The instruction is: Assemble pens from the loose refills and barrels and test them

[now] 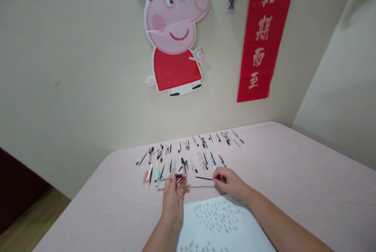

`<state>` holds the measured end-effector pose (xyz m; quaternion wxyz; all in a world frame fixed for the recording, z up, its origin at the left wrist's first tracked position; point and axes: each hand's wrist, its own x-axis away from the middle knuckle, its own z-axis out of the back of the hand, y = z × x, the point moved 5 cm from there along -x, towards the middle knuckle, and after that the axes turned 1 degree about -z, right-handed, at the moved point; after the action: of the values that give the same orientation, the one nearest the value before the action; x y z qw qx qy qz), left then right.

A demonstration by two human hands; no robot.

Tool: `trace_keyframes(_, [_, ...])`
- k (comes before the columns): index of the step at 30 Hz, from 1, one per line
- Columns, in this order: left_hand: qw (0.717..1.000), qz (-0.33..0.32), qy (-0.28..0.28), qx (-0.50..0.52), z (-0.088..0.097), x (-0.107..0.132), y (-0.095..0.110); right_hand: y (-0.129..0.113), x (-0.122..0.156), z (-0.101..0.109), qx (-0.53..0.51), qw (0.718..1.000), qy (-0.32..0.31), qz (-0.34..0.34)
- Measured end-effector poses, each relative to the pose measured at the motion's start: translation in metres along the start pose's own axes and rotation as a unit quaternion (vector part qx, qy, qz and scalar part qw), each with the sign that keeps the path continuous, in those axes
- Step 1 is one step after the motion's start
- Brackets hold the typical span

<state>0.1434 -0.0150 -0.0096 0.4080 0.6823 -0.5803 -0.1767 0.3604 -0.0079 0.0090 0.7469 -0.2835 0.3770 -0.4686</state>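
Indoors, works with both hands over a pink-covered bench (293, 173); pinches a short black pen piece (178, 175) between thumb and fingertips of the left hand (174, 193), closed narrow around it, just above the cloth; grips one end of a thin black refill (203, 178) in the right hand (230, 181), fingers curled tight, with the refill level and pointing toward the pen piece, near it but apart; frames a white sheet of handwriting (220, 224) between the forearms at the near edge; faces two loose rows of pens and pen parts (188, 154) spread just beyond the hands; sits below a cartoon pig cutout (174, 36) and a red banner (264, 36) on the cream wall.
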Motion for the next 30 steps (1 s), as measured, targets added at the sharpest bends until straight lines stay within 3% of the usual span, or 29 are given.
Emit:
trace_keyframes(13, [1.000, 0.009, 0.002, 0.015, -0.0002, -0.0001, -0.0004, -0.0007, -0.0004, 0.0001, -0.006, 1.000, -0.008, -0.006])
trace_keyframes(30, [0.996, -0.049, 0.006, -0.070, 0.0039, -0.0018, 0.0024, -0.0052, -0.0006, 0.0000, 0.041, 0.999, -0.027, -0.002])
